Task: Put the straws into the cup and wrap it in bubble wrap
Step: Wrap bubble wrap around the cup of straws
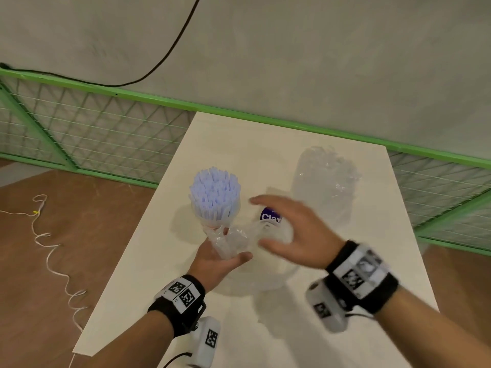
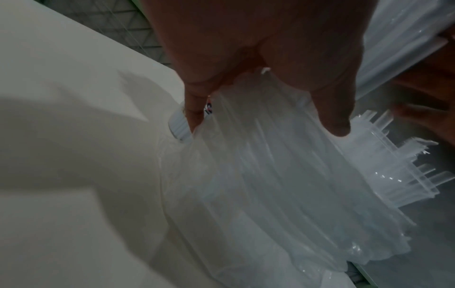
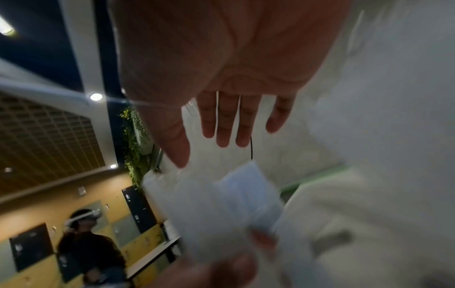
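A clear cup (image 1: 215, 208) packed with pale blue straws (image 1: 214, 189) is tilted away from me above the white table (image 1: 372, 235). My left hand (image 1: 225, 248) grips its base through bunched bubble wrap (image 1: 233, 241); in the left wrist view the left hand (image 2: 268, 126) has thumb and fingers curled round the wrap (image 2: 270, 185), with the straws (image 2: 399, 167) sticking out at the right. My right hand (image 1: 259, 221) hovers just right of the cup, fingers spread, holding nothing. The right wrist view shows the right hand (image 3: 204, 154) flat above the blurred straws (image 3: 246, 194).
A purple-labelled white container (image 1: 270, 217) lies under my right hand. A loose heap of clear bubble wrap (image 1: 326, 181) sits on the table's far right. A green mesh fence (image 1: 106, 128) runs behind the table. A white cord (image 1: 50, 251) lies on the brown floor at left.
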{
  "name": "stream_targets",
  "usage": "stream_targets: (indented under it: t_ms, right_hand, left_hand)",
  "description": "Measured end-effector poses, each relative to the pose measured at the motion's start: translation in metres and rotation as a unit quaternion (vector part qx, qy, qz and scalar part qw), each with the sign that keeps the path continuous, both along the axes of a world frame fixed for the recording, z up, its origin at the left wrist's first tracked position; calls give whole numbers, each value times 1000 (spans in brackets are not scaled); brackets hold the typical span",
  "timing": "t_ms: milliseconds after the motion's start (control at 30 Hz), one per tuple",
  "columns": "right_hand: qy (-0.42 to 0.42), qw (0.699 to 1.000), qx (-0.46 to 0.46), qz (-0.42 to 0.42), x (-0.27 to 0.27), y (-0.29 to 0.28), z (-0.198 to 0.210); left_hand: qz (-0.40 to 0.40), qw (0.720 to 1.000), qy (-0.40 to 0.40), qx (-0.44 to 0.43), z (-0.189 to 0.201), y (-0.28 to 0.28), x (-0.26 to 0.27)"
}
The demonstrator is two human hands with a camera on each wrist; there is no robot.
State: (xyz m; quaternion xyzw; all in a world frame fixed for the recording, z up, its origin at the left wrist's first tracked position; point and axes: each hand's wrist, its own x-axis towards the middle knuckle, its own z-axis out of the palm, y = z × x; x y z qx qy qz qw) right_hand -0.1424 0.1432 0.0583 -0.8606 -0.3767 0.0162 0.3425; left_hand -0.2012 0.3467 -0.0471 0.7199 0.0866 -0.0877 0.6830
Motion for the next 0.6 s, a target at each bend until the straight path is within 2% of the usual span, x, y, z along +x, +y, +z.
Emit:
stream_targets:
  t_ms: [67,133,333,467,533,600]
  right_hand:
    - [90,995,8,31,-12,26,-18]
    - [122,991,49,27,-16,39,-32]
    - [117,982,142,-37,-21,45,-47]
    - [118,972,170,-107,-25,47,-56]
    - [159,962,191,-111,-26,47,-54]
    - [155,963,194,-110,-27,47,-52]
  left_hand:
    - [-17,1000,-7,-11,4,-2,2]
    - [-24,999,-3,-33,10,-3,4]
    - [-37,997,-19,59,6,3,0]
    - [-38,996,-27,82,7,1,-2]
    - [-32,995,-27,90,5,1,-2]
    - [-11,996,-26,82,5,1,-2]
